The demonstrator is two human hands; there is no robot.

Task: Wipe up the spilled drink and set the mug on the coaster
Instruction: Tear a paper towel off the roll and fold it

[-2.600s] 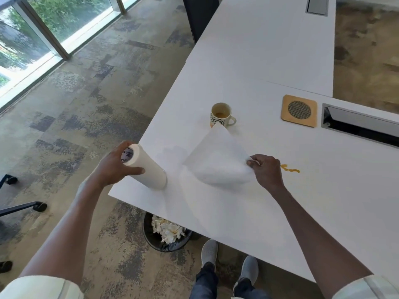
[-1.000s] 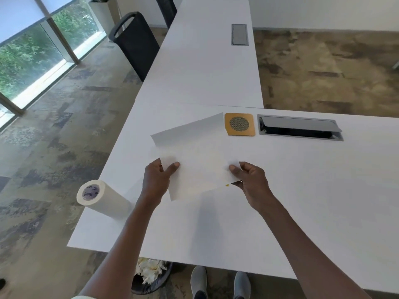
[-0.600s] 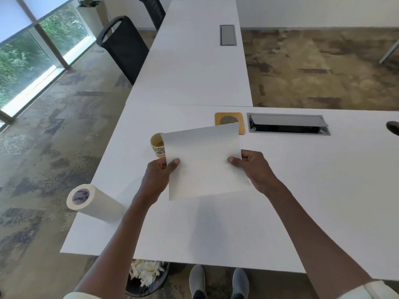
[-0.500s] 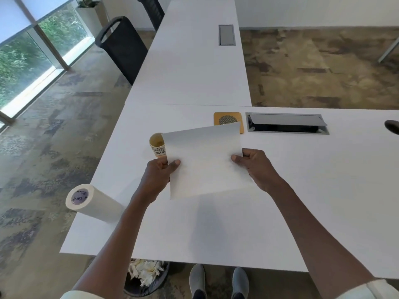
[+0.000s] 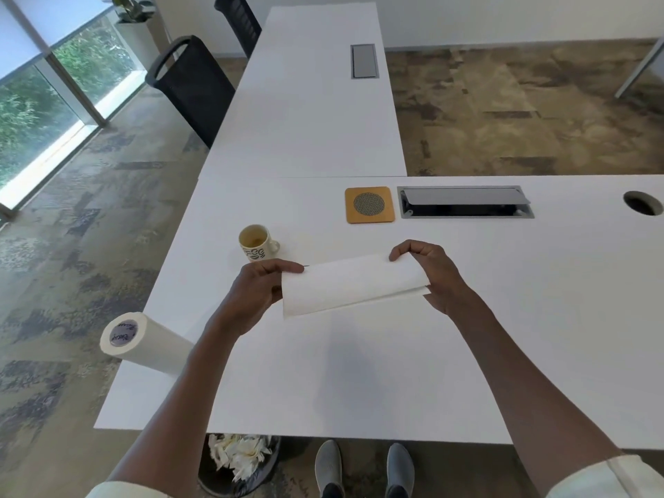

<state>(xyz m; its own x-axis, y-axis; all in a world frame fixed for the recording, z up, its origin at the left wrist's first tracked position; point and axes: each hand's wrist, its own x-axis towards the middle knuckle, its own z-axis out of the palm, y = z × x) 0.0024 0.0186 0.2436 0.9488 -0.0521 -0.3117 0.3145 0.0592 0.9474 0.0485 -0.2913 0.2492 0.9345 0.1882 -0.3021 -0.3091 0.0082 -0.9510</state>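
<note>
A white paper towel sheet (image 5: pixel 354 283), folded in half into a long strip, hangs above the white table (image 5: pixel 359 372). My left hand (image 5: pixel 257 289) pinches its left end and my right hand (image 5: pixel 429 273) pinches its right end. Just beyond my left hand stands a cream mug (image 5: pixel 256 243) with a dark pattern, its handle pointing right. A square wooden coaster (image 5: pixel 369 204) with a round mesh centre lies further back, to the right of the mug. The spill is hidden behind the sheet and my hands.
A paper towel roll (image 5: pixel 143 341) lies at the table's left edge. A grey cable hatch (image 5: pixel 465 203) sits right of the coaster, a round cable hole (image 5: pixel 643 203) far right. A bin (image 5: pixel 239 465) of crumpled towels stands under the table. Black chairs (image 5: pixel 194 84) line the far desk.
The sheet was torn from the roll and the roll laid down at the left edge. Both hands then took the open sheet and folded it in half into a strip.
</note>
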